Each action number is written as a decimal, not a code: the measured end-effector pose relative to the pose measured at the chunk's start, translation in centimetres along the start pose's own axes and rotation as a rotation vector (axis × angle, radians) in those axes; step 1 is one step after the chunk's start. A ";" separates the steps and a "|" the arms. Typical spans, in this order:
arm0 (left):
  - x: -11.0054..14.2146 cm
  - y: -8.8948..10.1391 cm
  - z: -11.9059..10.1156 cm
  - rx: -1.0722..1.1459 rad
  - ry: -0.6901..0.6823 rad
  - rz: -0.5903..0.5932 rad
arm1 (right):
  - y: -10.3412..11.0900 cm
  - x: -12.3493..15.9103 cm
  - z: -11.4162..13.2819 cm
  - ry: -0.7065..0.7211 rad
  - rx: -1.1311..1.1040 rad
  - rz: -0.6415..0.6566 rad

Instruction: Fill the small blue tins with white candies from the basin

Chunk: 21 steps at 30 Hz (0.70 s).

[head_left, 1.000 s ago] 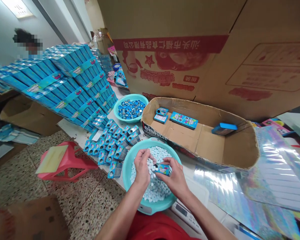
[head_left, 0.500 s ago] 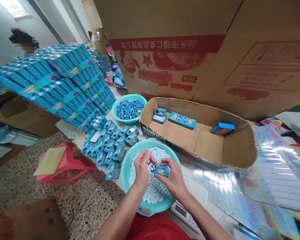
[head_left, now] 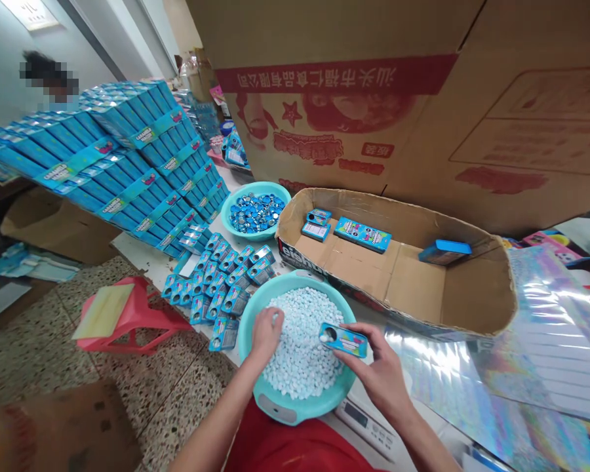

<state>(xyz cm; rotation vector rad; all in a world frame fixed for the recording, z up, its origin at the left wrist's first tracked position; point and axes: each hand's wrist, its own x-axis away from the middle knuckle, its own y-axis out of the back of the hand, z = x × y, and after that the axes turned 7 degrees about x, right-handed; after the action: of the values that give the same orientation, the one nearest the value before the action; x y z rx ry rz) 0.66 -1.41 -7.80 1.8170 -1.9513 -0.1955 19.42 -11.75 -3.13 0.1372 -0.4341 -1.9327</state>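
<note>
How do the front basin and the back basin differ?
The front basin holds pale pellets; the back basin, blue and silver discs. The front basin looks larger than the back basin. The left hand is over the front basin, neither hand over the back basin. Both are turquoise.

"What do we have nearest us on the surface (head_left: 134, 249)?"

"Our basin (head_left: 247, 321) with pellets (head_left: 305, 377) in it, small boxes (head_left: 216, 282) to its left, and a scale (head_left: 371, 427) at its near right."

"And farther off?"

"We see a bowl (head_left: 227, 226) of caps (head_left: 256, 213) beyond the basin, a cardboard tray (head_left: 413, 282) right of that, a carton (head_left: 423, 144) behind the tray, and stacked packs (head_left: 147, 137) far left."
</note>
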 end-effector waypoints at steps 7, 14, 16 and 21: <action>2.8 -4.2 2.8 -0.410 0.027 0.132 | -0.9 -0.4 -0.9 0.054 0.045 0.018; 1.1 -2.9 1.5 0.336 0.238 0.102 | -1.5 -1.1 -1.2 0.114 0.108 0.031; 1.6 -2.0 -0.2 0.563 0.337 0.119 | -1.8 -1.1 -1.2 0.155 0.150 0.020; 3.0 -1.2 -5.3 1.082 0.252 0.096 | -3.1 -0.9 -0.1 0.311 0.260 0.098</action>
<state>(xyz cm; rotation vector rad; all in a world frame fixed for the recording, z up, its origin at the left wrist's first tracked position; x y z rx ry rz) 3.93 -3.36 -2.89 2.1362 -2.0883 1.2824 17.06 -9.89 -4.43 0.5668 -0.4714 -1.7159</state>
